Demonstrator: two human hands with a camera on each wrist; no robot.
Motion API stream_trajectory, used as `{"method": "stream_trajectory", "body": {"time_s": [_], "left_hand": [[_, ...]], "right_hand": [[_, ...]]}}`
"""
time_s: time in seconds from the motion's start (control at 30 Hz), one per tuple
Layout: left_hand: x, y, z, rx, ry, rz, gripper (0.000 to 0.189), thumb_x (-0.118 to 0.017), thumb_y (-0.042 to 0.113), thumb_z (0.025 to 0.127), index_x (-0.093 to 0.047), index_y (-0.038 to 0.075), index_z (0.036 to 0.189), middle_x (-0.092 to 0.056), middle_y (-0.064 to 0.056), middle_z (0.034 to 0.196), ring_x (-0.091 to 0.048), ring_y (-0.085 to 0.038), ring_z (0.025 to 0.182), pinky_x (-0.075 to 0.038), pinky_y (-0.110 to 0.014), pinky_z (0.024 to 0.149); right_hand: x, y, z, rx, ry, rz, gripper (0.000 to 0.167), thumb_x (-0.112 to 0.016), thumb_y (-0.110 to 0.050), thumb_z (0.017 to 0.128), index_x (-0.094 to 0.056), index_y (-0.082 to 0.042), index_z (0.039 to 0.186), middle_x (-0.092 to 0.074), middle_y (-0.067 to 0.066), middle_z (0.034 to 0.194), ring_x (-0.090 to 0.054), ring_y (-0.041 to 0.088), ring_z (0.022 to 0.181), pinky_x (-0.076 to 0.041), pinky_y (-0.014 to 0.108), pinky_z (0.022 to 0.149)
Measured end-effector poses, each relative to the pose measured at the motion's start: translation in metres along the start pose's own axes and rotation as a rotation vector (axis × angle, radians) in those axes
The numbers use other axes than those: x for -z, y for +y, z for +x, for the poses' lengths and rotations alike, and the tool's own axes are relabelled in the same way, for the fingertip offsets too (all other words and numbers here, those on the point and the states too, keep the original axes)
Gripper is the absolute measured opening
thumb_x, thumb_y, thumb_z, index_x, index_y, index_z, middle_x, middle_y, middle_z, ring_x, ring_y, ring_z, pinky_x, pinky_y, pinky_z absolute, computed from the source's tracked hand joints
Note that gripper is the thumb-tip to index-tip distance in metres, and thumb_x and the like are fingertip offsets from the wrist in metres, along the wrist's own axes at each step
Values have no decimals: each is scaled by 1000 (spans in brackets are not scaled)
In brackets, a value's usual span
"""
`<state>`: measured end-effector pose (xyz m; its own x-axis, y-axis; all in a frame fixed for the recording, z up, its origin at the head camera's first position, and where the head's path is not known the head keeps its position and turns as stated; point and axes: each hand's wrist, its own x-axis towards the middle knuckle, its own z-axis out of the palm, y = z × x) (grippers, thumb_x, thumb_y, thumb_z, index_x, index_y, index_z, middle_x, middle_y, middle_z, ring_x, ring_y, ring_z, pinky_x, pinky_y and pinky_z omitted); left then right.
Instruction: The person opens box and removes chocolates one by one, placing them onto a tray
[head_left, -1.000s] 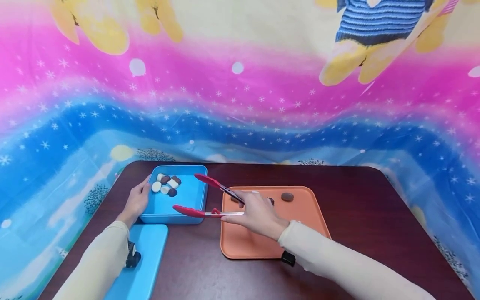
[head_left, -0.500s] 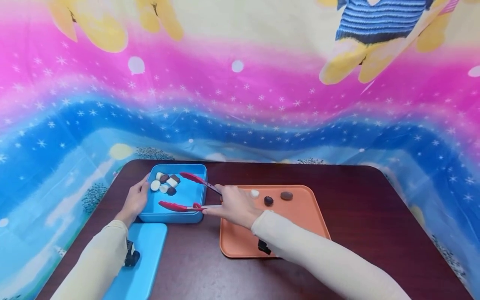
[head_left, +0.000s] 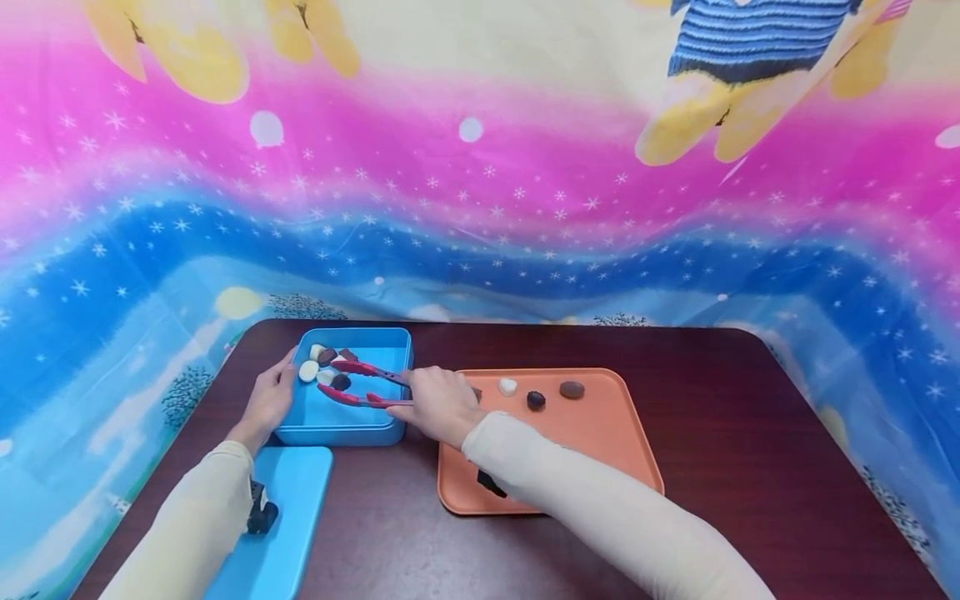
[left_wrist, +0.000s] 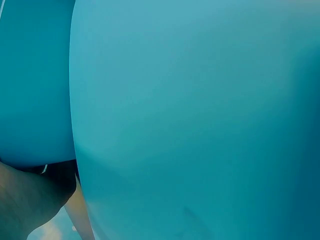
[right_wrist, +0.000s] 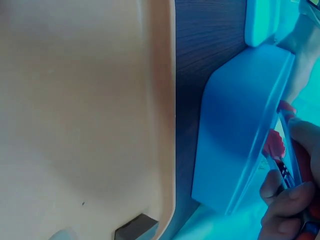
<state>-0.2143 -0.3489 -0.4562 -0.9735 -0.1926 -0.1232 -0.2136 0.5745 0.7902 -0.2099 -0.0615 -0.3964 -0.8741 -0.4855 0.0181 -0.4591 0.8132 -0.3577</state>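
My right hand (head_left: 442, 404) grips a pair of red-tipped tongs (head_left: 367, 400), which reach over the right wall of a light blue box (head_left: 337, 435). In the head view the tong tips lie on either side of a dark round chocolate (head_left: 342, 382); whether they touch it I cannot tell. Several white and brown chocolates, such as a white disc (head_left: 308, 371), lie in the box's far left part. My left hand (head_left: 270, 400) holds the box by its left wall, thumb near the rim. The right wrist view shows my right fingers (right_wrist: 290, 200) curled round the tongs.
An orange tray (head_left: 600, 458) to the right carries a white piece (head_left: 507, 387), a dark round piece (head_left: 536, 400), a brown oval piece (head_left: 572, 389) and a brown block (right_wrist: 135, 227). A blue lid (head_left: 300, 500) lies in front of the box, under the left forearm.
My right hand has moved left with the tongs, from above the tray to the box. The tong tips have come closer together and lower. The left hand has stayed on the box.
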Motion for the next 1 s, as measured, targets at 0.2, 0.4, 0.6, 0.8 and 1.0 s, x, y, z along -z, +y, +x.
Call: {"method": "stream_trajectory", "body": {"time_s": [0.2, 0.4, 0.6, 0.8, 1.0], "left_hand": [[-1, -2, 0, 7, -7, 5, 56, -15, 39, 112, -8, 18, 163, -10, -20, 169, -9, -48, 155, -13, -68, 124], [0, -1, 0, -14, -1, 13, 55, -17, 37, 113, -9, 16, 163, -12, -22, 169, -10, -50, 155, -15, -69, 123], [1, 0, 0, 13, 2, 1, 55, -17, 38, 112, -8, 18, 163, -10, -21, 169, -10, -49, 155, -15, -70, 123], [0, 1, 0, 9, -3, 3, 56, -17, 38, 112, -8, 18, 163, -10, -21, 169, -10, -49, 155, -14, -69, 123], [1, 1, -2, 9, 2, 6, 56, -17, 38, 112, -8, 16, 163, -11, -22, 169, -10, -50, 155, -14, -70, 123]], "right_hand": [[-12, -5, 7, 16, 12, -74, 49, -73, -52, 89, -71, -19, 126, -69, -4, 84, -56, 9, 64, -46, 20, 47], [-15, -12, 14, 36, 37, -125, 44, -73, -53, 89, -73, -18, 116, -61, -5, 71, -54, 8, 59, -44, 20, 44], [-17, -19, 19, -10, 22, -164, 40, -73, -54, 89, -72, -20, 110, -58, -6, 67, -54, 8, 58, -43, 20, 43], [-22, -19, 22, -30, 12, -223, 36, -73, -55, 89, -70, -22, 102, -57, -6, 65, -54, 8, 57, -44, 20, 44], [-23, -21, 24, 25, 41, -296, 36, -71, -55, 90, -72, -23, 105, -67, -7, 74, -58, 7, 61, -54, 22, 53]]}}
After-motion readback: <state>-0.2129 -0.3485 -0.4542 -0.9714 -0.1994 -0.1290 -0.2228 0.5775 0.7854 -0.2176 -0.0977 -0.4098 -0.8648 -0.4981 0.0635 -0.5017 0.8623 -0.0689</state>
